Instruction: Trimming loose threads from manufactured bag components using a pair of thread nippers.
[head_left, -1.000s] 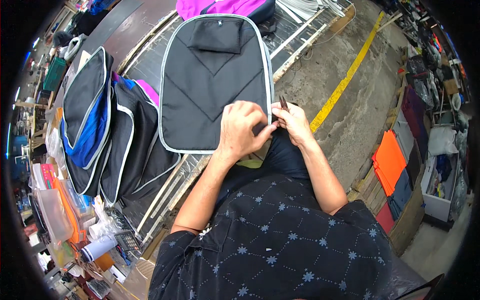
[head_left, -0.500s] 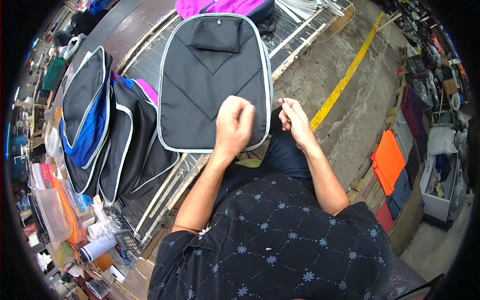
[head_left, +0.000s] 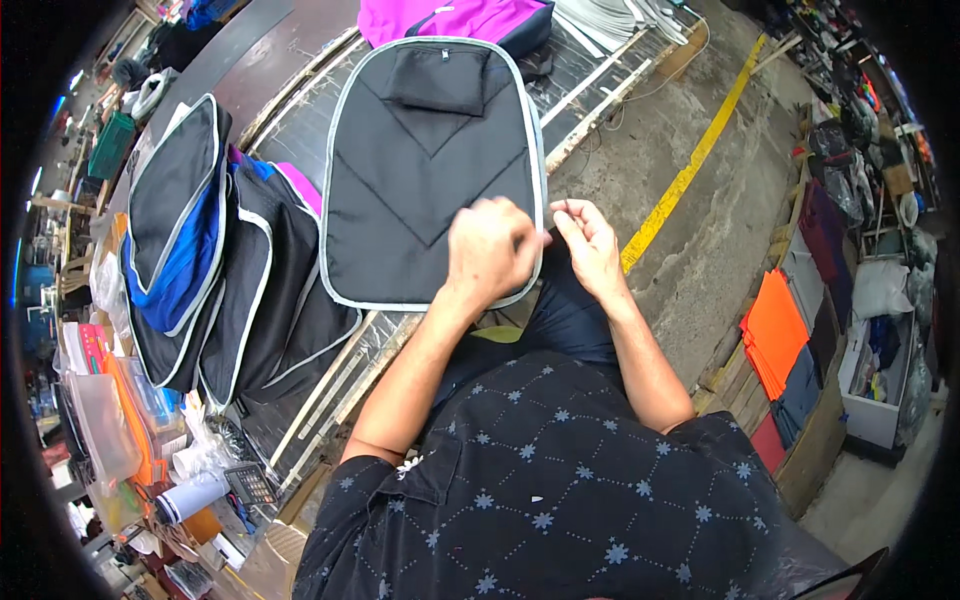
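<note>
A black fabric panel [head_left: 385, 205] with pale grey edging lies on the table, a small zipped pocket [head_left: 440, 80] near its far end. Over its near right part, my left hand [head_left: 490, 250] is curled closed, its fingertips turned toward the panel's right edge and partly hidden and blurred. Just beyond that edge, my right hand [head_left: 592, 248] pinches with thumb and forefinger. Whatever thin thing sits in that pinch is too small to make out. The two hands are close together but apart.
Black and blue fabric pieces [head_left: 185, 240] with the same edging are piled at left. Magenta fabric [head_left: 410, 20] lies beyond the panel. A calculator [head_left: 250, 485] and plastic containers [head_left: 105, 425] are at lower left. Orange sheets [head_left: 775, 335] lie at right, past the yellow floor line [head_left: 690, 165].
My left hand has moved right, toward the panel's right edge and my right hand. My right hand has shifted slightly, and the panel sits a little lower and farther right in view.
</note>
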